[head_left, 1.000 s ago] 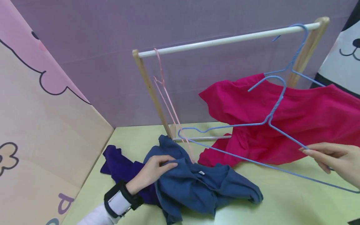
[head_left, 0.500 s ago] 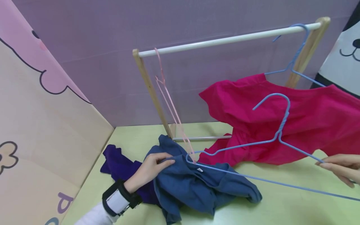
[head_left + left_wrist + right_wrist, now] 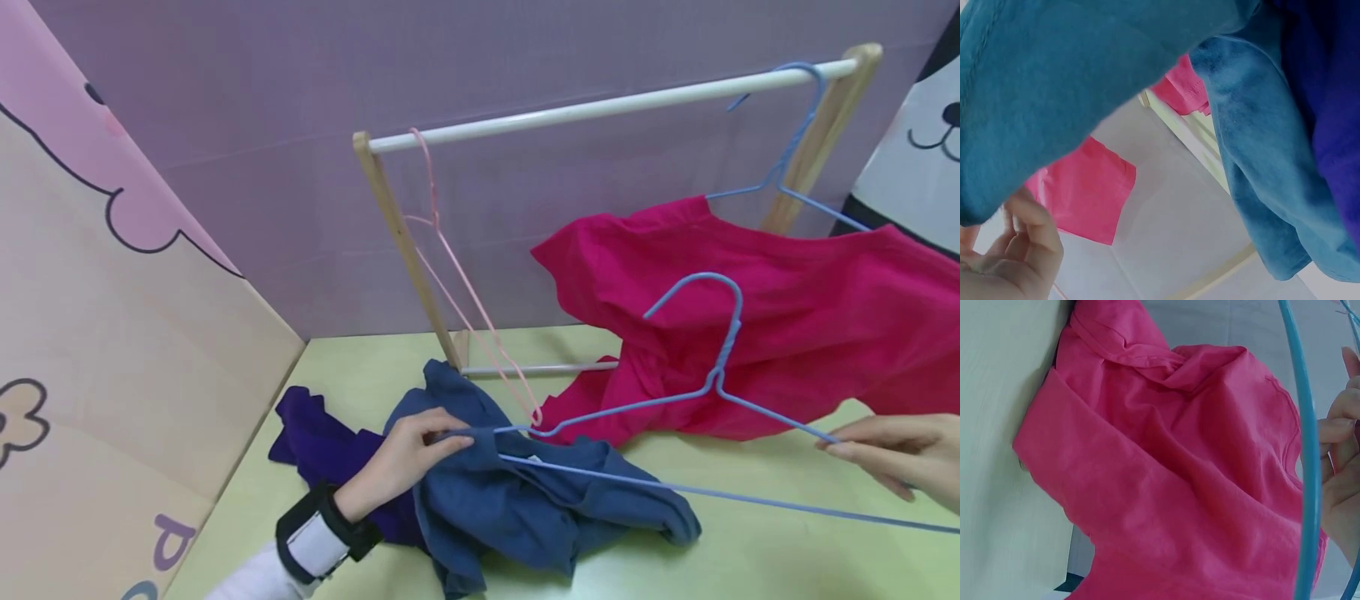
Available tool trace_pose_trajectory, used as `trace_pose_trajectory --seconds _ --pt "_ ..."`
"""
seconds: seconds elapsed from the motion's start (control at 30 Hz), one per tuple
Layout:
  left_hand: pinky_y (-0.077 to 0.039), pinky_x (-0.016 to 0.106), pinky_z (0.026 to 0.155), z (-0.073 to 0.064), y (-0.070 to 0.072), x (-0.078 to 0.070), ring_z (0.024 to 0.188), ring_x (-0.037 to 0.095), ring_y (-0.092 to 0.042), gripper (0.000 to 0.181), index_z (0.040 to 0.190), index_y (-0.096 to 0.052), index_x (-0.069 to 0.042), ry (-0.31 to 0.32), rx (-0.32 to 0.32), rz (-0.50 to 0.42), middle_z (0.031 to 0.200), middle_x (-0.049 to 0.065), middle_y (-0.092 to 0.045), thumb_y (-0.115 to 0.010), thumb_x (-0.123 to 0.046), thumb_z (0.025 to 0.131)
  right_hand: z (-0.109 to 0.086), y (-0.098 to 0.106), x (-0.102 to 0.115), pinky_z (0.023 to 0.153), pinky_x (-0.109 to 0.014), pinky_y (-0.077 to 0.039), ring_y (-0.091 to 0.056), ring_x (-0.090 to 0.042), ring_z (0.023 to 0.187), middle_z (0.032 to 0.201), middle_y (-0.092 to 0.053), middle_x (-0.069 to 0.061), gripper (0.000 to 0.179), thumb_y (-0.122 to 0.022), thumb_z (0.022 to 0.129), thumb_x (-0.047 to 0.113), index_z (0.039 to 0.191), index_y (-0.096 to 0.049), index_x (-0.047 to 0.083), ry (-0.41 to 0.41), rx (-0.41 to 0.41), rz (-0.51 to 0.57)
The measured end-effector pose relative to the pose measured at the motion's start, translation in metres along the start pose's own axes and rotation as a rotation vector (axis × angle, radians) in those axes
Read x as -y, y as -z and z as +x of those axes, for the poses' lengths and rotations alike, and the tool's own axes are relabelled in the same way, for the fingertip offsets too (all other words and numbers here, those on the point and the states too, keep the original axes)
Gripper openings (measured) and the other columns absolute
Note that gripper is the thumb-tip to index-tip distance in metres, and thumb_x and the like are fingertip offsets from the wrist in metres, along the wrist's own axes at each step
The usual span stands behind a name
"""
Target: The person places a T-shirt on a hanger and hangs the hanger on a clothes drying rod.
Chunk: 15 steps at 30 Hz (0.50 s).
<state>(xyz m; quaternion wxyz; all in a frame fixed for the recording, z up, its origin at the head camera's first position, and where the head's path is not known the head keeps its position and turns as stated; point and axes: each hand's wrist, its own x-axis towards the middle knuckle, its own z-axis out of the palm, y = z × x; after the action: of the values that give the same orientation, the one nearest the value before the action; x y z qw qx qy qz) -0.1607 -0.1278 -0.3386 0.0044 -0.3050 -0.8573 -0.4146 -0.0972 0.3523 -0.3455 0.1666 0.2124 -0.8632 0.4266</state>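
Observation:
My left hand [image 3: 420, 450] pinches the blue shirt [image 3: 517, 508] near its neckline, lifting that part off the table. In the left wrist view the raised blue cloth drapes over the left hand [image 3: 1019, 250]. On the right, my right hand [image 3: 900, 454] grips one shoulder of a blue wire hanger [image 3: 723, 367]. The hanger's hook points up, and its far left end goes into the neck opening, hidden under the cloth. Its lower bar [image 3: 675, 487] runs across in front of the shirt. A purple garment [image 3: 337, 442] lies partly beneath the blue shirt.
A rack with a white rail [image 3: 607, 108] and wooden posts stands behind. A pink hanger [image 3: 480, 300] hangs at its left end. A crimson shirt [image 3: 720, 317] hangs from another blue hanger [image 3: 787, 158] at the right. A printed panel [image 3: 112, 333] borders the table on the left.
The blue hanger has come down and moved left, its left end passing into the shirt's neck. The pink hanger has swung slightly. My left hand keeps its hold almost in place.

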Motion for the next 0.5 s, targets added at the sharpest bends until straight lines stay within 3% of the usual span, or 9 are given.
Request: trace_pose_trajectory --seconds 0.17,0.33,0.5 --pt "-0.044 0.029 0.060 0.000 -0.005 0.015 0.067 0.010 -0.048 0.010 0.090 -0.064 -0.021 0.005 0.045 0.003 0.082 -0.006 -0.061 -0.062 -0.024 0.081 0.001 -0.004 0.001 0.039 -0.026 -0.026 -0.034 -0.007 0.036 0.041 -0.037 0.006 0.032 -0.055 0.067 -0.023 0.086 -0.064 0.002 -0.011 0.046 0.027" --pt "-0.048 0.030 0.061 0.000 -0.006 0.016 0.068 0.008 -0.052 0.010 0.087 -0.065 -0.020 0.024 0.114 -0.015 0.082 -0.005 -0.064 -0.065 -0.025 0.078 0.004 -0.009 0.005 0.040 -0.026 -0.028 -0.036 -0.010 0.038 0.044 -0.039 0.005 0.028 -0.057 0.069 -0.019 0.086 -0.064 0.002 -0.041 0.089 0.034" --pt "-0.051 0.028 0.061 0.000 -0.007 0.012 0.070 0.007 -0.057 0.006 0.083 -0.066 -0.017 0.000 0.185 -0.036 0.079 -0.002 -0.066 -0.067 -0.016 0.077 0.008 -0.015 0.010 0.040 -0.027 -0.030 -0.042 -0.011 0.042 0.049 -0.046 0.005 0.023 -0.058 0.074 -0.012 0.083 -0.066 0.007 -0.097 0.170 0.040"
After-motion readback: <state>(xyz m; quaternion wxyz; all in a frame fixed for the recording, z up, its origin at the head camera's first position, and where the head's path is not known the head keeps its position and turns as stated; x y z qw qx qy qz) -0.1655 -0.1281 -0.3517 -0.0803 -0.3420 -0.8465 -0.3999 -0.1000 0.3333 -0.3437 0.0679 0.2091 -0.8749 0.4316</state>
